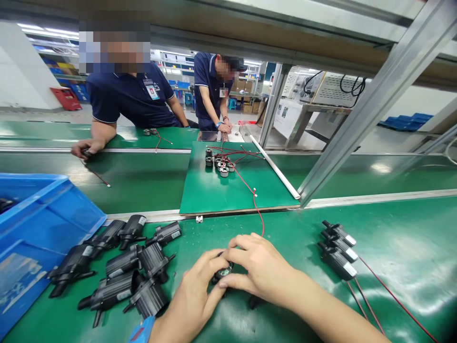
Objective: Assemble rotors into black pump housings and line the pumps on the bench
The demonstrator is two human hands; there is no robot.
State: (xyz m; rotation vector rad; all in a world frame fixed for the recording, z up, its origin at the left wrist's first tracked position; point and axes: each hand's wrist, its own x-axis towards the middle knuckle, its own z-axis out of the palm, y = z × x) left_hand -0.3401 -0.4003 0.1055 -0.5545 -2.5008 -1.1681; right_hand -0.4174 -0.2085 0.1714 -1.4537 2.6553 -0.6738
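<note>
My left hand (195,293) is wrapped round a black pump housing (224,272), whose open round end faces up. A small motor part with a greenish face shows inside that opening. My right hand (255,267) has its thumb and fingers closed on the rim and the motor part, though the fingertips hide the exact contact. A thin red wire (262,219) rises behind my right hand to a white connector (254,192) on the green board. Several black pump housings (153,259) lie in a heap to the left of my hands.
A blue bin (76,205) stands at the left. Several small motors (223,170) with red wires sit on the raised green board (200,195). Black pumps with wires (339,250) lie right, near a slanting metal post (357,128). Two co-workers (132,97) are across the bench.
</note>
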